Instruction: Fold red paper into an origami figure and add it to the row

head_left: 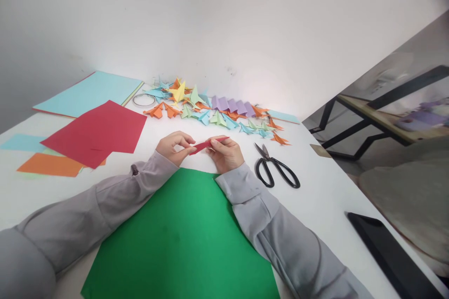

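Note:
A small, narrow folded red paper (202, 146) is held between both hands above the white table. My left hand (176, 145) pinches its left end between thumb and fingers. Its right part is gripped by my right hand (225, 153), with the thumb on top and a pointed tip sticking out past the fingers. Below the hands lies a large green sheet (182, 238), partly under my forearms. Behind them are several folded paper pieces in orange, blue, green, yellow and purple (233, 106).
Black-handled scissors (270, 168) lie right of my right hand, blades slightly apart. Red sheets (101, 133), an orange sheet (51, 164) and a light blue stack (93, 91) are at the left. A tape roll (143, 100) sits behind; a black tablet-like object (393, 252) lies front right.

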`<state>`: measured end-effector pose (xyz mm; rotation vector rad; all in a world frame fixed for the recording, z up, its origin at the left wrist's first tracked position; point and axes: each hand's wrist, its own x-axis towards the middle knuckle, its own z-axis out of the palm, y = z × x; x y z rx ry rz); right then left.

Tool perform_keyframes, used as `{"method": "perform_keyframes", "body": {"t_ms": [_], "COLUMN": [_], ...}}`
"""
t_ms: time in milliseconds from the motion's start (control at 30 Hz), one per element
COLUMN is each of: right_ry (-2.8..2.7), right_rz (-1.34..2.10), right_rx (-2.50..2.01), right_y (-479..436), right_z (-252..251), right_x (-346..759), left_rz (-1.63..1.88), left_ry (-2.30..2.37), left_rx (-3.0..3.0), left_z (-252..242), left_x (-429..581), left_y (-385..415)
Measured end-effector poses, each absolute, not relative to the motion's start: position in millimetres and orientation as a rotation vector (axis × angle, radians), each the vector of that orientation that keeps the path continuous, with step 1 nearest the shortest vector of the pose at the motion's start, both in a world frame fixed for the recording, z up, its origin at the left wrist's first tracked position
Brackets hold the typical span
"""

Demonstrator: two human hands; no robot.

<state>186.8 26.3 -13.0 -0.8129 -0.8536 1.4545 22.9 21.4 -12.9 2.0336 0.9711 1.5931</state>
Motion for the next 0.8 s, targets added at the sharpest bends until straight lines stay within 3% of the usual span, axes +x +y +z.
{"method": "perform_keyframes", "body": {"t_ms": [267, 800], "right_ry": [-0.726, -0.823], "right_rz": [1.468, 1.408], "right_rx": [-0.824, -0.833], "right_y": [30.7, 27.8], "right_z": [-9.8, -12.1], "right_x": [194.2, 182.9], "left_rz": [1.649, 1.337], "left_ry": [1.030, 1.102], "left_rx": [1.719, 1.512], "left_z": [-11.7, -9.2], "left_x": [27.5, 26.3], "left_y": [17.6, 13.3]}}
